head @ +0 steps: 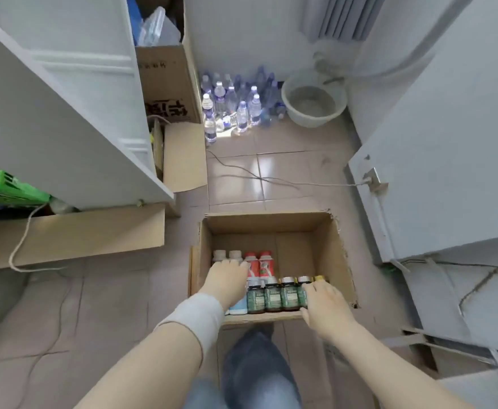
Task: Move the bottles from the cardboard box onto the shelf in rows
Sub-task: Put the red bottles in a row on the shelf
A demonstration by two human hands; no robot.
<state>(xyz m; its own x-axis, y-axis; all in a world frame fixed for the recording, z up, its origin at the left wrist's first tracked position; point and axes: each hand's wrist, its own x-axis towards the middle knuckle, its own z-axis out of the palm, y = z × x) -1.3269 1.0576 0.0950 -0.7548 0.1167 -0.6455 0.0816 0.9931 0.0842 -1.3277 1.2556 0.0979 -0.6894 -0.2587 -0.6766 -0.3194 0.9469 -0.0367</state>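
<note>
An open cardboard box (268, 224) sits on the tiled floor right in front of me. Inside it, along the near side, stand several green-labelled bottles (272, 295) with silver caps. Behind them are two red bottles (259, 265) and two white-capped bottles (227, 255). My left hand (227, 278) reaches into the box's left part, fingers lying over the white bottles. At the right end of the green row, my right hand (324, 305) covers the last bottles. Whether either hand grips a bottle is hidden. A white shelf unit (64, 119) stands at the left.
Several clear water bottles (236, 104) and a plastic basin (312, 101) stand by the far wall. Cardboard boxes (171, 84) sit left of them. A cable (271, 180) runs across the floor to a grey cabinet door (436, 160) on the right. My knee (256, 367) is below the box.
</note>
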